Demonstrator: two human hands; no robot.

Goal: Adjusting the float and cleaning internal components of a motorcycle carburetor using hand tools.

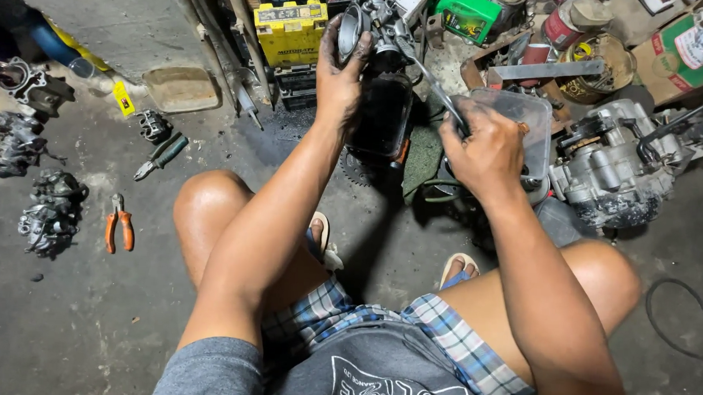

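Note:
My left hand [339,72] grips a grey metal carburetor [375,29] and holds it up above a dark tray of black liquid [380,116]. My right hand [484,148] is closed around the handle of a thin metal tool [435,87] whose shaft reaches up to the carburetor's underside. Just behind the right hand stands a clear plastic container [529,122]. I am squatting, with both knees and sandalled feet below the hands.
An engine block [613,169] lies right of the container. Orange-handled pliers [118,228], green-handled pliers [160,156] and several greasy engine parts [49,212] lie on the concrete floor at left. A yellow battery [290,30], cans and boxes crowd the back. A black cable [682,315] curls at right.

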